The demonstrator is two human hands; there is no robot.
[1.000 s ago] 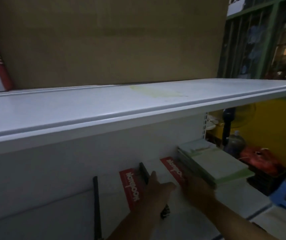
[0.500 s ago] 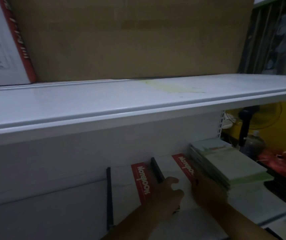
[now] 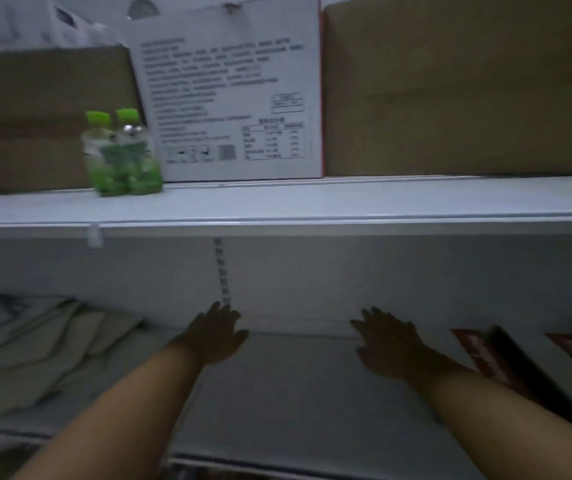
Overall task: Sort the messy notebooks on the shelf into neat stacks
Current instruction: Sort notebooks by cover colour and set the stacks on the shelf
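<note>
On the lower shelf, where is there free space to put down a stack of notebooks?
The lower shelf is bare between the left hand and right hand. Crowded: scattered pale notebooks at left, red-edged notebooks at right. The upper shelf has a free front strip.

We've swung left: our left hand (image 3: 217, 336) and right hand (image 3: 386, 344) are off the red-banded white notebooks (image 3: 485, 355) (now far right), fingers spread over the white metal shelf (image 3: 295, 393), and a jumbled heap of pale notebooks (image 3: 35, 348) appears left.

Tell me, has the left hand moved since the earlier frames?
Yes. The left hand has gone left: earlier on the black divider beside the red notebook, it is now well clear of both.
</note>
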